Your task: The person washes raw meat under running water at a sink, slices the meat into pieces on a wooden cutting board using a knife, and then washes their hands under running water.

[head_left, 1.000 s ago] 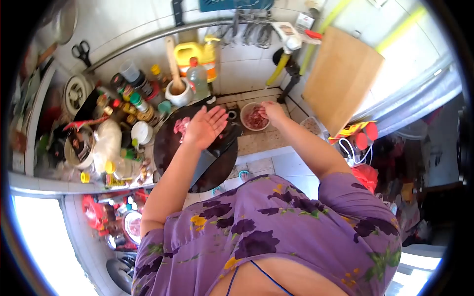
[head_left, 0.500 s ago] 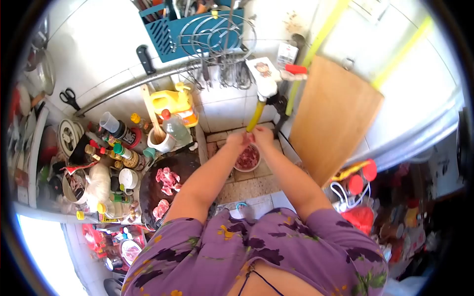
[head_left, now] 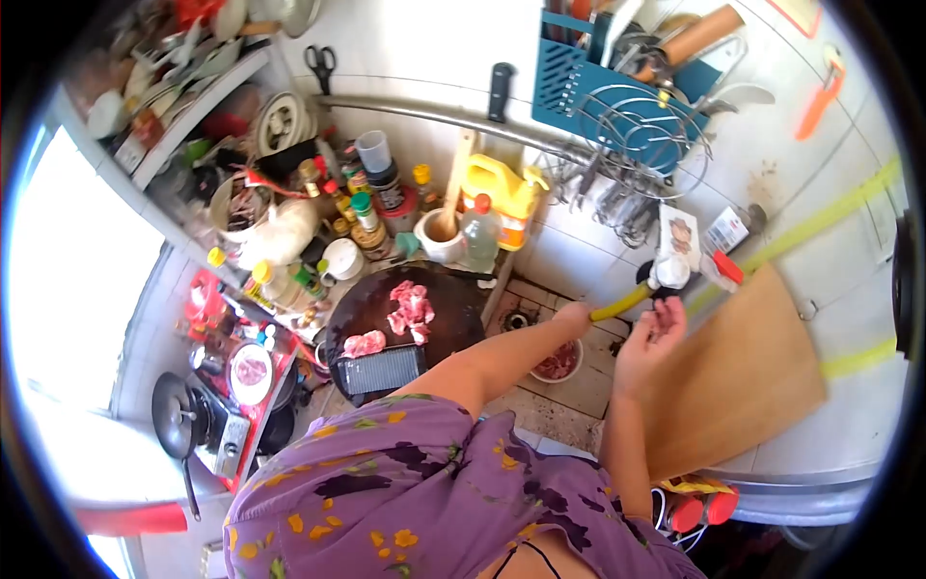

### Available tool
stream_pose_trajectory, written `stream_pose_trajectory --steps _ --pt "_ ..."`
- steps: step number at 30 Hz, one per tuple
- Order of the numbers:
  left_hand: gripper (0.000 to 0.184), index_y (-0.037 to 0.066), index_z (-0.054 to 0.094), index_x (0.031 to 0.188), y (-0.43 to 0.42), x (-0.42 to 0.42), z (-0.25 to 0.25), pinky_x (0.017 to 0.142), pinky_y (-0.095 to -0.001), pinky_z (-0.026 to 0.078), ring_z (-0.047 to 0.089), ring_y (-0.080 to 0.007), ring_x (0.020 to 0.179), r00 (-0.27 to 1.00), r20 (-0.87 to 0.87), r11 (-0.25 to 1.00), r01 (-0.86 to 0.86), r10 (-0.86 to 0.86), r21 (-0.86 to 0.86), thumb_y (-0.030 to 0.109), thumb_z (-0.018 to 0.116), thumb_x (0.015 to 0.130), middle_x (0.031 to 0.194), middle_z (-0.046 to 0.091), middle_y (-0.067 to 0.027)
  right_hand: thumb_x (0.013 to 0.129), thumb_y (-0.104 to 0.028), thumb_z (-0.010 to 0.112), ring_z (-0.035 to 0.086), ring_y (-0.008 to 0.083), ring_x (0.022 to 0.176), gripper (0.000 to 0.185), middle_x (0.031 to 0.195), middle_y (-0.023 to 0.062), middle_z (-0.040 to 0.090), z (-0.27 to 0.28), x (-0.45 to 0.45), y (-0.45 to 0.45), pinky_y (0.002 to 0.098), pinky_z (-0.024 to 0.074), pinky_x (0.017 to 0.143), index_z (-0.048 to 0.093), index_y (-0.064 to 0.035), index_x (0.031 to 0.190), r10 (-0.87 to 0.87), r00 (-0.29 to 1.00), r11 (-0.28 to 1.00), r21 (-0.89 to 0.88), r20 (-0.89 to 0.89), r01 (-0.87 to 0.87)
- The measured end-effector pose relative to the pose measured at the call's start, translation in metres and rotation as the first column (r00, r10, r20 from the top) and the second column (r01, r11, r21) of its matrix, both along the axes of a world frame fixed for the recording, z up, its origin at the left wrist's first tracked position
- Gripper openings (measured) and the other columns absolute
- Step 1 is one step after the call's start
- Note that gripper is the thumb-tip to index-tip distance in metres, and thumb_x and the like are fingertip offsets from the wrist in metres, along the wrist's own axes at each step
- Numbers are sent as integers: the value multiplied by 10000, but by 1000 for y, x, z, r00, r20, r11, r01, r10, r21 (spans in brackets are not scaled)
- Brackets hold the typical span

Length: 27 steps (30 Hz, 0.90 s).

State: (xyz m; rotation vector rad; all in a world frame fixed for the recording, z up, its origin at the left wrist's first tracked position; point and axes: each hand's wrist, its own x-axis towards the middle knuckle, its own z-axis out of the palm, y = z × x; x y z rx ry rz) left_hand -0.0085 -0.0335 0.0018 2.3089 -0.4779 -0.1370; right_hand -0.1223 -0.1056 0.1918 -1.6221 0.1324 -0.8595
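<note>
My left hand (head_left: 574, 318) is closed around the free end of a short yellow hose (head_left: 622, 304), above a white bowl (head_left: 576, 371) of cut red meat (head_left: 558, 363). The bowl stands on the tiled floor of the sink area, partly hidden by my left forearm. My right hand (head_left: 652, 344) is raised with nothing in it, its fingers apart and loosely curled. Its fingertips are close below the tap (head_left: 667, 275), where the hose begins; whether they touch it I cannot tell.
To the left, pieces of meat (head_left: 412, 307) and a cleaver blade (head_left: 384, 370) lie on a round dark chopping board (head_left: 453, 309). Several bottles and jars stand behind it. A large wooden board (head_left: 743, 376) leans at the right. A teal rack (head_left: 617, 106) holds utensils on the wall.
My view has swung left. My right hand has come away from the hose end and moved up toward the tap, while my left hand stays at the hose end over the bowl.
</note>
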Motion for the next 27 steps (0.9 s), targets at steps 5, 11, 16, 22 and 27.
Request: stream_pose_trajectory --steps 5,11,16,22,27 --pt "426 129 542 1257 23 -32 40 928 -420 477 572 -368 1118 966 -256 997 6 15 80 135 566 832 1204 548 -204 906 -55 575 507 341 1154 524 1304 210 459 80 -5 3 406 431 950 400 -16 1399 -50 989 741 -658 141 132" --pt "497 132 526 1280 73 -90 119 976 -420 456 492 -379 1213 970 -244 998 28 -13 59 142 627 793 1364 438 -191 922 -208 606 531 395 1045 425 1164 235 523 106 18 -28 455 459 859 492 -19 1286 -128 984 453 -890 -121 -51" --pt "396 83 597 1157 149 -147 145 948 -424 464 538 -364 1128 990 -31 973 129 -137 -194 143 646 769 1225 535 -194 918 -261 609 574 415 937 343 1016 238 595 120 24 -25 477 472 786 535 -15 1144 -179 978 302 -952 -105 -47" --pt "272 7 618 1066 314 -247 195 922 -407 460 578 -353 1023 950 271 903 248 -156 -350 110 653 817 1039 621 -175 916 -405 582 648 435 828 339 875 216 674 108 45 -19 513 507 750 583 -80 1009 -525 848 261 -962 -74 78" --pt "377 12 562 1254 482 -365 164 946 -315 477 598 -176 1093 888 -450 880 -286 94 -380 159 626 912 1185 626 -103 929 -339 579 653 364 925 488 1093 238 640 53 80 -81 456 501 804 511 30 1240 -297 948 336 -917 116 217"
